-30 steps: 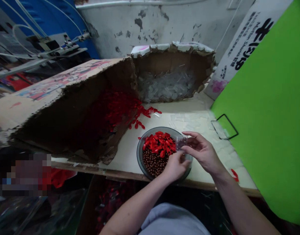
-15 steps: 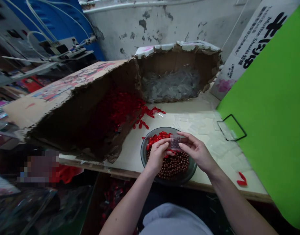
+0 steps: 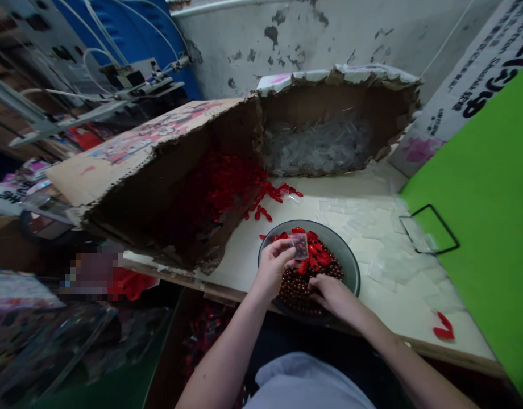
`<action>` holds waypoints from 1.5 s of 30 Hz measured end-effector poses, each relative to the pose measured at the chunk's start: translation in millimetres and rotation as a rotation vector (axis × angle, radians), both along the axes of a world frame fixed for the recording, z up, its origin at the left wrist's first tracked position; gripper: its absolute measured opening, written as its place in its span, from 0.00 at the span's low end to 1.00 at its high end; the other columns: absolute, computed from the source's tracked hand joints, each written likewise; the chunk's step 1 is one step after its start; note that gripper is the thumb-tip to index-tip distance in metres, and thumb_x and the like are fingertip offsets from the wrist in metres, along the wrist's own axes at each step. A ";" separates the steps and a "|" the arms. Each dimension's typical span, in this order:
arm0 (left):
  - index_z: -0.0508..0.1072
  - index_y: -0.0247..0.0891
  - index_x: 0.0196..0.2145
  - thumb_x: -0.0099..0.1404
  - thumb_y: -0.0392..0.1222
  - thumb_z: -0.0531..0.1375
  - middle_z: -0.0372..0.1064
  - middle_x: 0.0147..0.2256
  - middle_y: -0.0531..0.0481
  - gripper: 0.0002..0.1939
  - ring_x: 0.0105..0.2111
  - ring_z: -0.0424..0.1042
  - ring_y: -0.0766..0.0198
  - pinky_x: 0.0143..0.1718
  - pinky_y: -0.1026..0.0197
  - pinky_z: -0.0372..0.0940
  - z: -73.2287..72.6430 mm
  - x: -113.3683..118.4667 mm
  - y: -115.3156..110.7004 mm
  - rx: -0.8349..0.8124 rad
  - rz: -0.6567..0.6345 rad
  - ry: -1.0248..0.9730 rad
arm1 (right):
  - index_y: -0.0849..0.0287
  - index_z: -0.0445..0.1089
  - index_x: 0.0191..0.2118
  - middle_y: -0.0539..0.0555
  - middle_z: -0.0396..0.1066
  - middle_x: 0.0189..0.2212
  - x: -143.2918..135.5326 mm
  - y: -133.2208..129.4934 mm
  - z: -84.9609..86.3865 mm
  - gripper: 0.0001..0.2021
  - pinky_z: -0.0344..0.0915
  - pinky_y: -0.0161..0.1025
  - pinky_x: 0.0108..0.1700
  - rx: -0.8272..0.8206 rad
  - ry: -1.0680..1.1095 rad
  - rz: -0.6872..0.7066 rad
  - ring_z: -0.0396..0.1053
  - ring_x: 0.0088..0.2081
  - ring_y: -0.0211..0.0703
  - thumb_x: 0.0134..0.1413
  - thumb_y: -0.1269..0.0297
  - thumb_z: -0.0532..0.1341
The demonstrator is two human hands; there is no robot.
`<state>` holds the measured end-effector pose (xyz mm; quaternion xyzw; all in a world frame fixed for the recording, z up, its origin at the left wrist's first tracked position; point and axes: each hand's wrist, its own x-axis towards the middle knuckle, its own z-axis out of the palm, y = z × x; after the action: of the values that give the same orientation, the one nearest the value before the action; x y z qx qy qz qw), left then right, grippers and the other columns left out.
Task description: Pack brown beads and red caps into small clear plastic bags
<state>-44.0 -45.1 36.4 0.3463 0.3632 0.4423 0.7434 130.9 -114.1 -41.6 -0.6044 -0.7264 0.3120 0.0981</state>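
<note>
My left hand [image 3: 273, 266] pinches a small clear plastic case [image 3: 301, 246] by its left side, above a grey bowl [image 3: 352, 271]. Dark beads show through the clear plastic, though I cannot tell whether they are inside it or behind it. Shiny brown beads [image 3: 296, 291] fill the near part of the bowl, and glossy red pieces [image 3: 323, 258] lie on top toward the back. Among the beads on the right is my right hand [image 3: 330, 292], its fingers curled together and touching them; what the fingertips hold is hidden.
A cut-open carton [image 3: 129, 196] at left spills red pieces onto the white tabletop [image 3: 233, 270]. Behind, another carton [image 3: 330, 102] holds clear plastic pieces. Flat clear pieces [image 3: 383, 267] lie at right, before a green panel [image 3: 478, 187] with a black wire loop [image 3: 451, 233].
My right hand has let go of the clear case and moved down into the brown beads. My left hand still holds the case. The whole view has shifted, moving the scene rightward.
</note>
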 end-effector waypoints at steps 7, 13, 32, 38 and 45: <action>0.75 0.35 0.40 0.56 0.40 0.63 0.75 0.42 0.43 0.13 0.37 0.73 0.61 0.33 0.64 0.68 -12.8 -15.8 -4.9 0.118 -0.031 0.178 | 0.55 0.74 0.35 0.52 0.76 0.34 2.8 5.1 28.2 0.06 0.66 0.42 0.42 0.128 0.242 -0.183 0.73 0.37 0.46 0.55 0.66 0.59; 0.76 0.38 0.40 0.58 0.38 0.61 0.75 0.42 0.45 0.11 0.43 0.72 0.59 0.47 0.60 0.64 -34.2 -16.2 -29.4 0.193 -0.137 0.324 | 0.52 0.74 0.39 0.52 0.76 0.37 -13.7 6.2 61.8 0.07 0.68 0.43 0.45 0.525 0.480 -0.482 0.73 0.39 0.46 0.56 0.61 0.61; 0.72 0.37 0.40 0.58 0.45 0.63 0.73 0.41 0.45 0.13 0.40 0.71 0.61 0.44 0.60 0.65 -57.0 -58.4 -39.7 0.065 0.037 0.194 | 0.55 0.73 0.47 0.60 0.67 0.45 -1.1 34.9 -5.9 0.15 0.66 0.49 0.49 0.378 0.027 0.042 0.66 0.47 0.50 0.56 0.73 0.56; 0.70 0.36 0.42 0.60 0.45 0.62 0.72 0.40 0.46 0.14 0.40 0.71 0.61 0.41 0.59 0.67 -53.3 -53.1 -36.5 0.073 -0.004 0.188 | 0.53 0.73 0.45 0.57 0.71 0.44 9.5 44.9 14.0 0.10 0.62 0.51 0.54 0.426 0.241 -0.041 0.67 0.49 0.49 0.59 0.64 0.58; 0.71 0.37 0.44 0.63 0.43 0.59 0.71 0.42 0.45 0.13 0.42 0.70 0.61 0.43 0.61 0.66 -36.9 -20.9 -30.8 0.204 -0.107 0.298 | 0.52 0.72 0.48 0.53 0.73 0.44 0.9 32.1 61.5 0.14 0.63 0.44 0.52 0.121 0.649 -0.250 0.70 0.46 0.45 0.57 0.58 0.60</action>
<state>-64.9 -75.9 -0.5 0.5004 0.4037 0.3805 0.6647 131.8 -82.0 19.9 -0.5511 -0.5950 0.4298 0.3969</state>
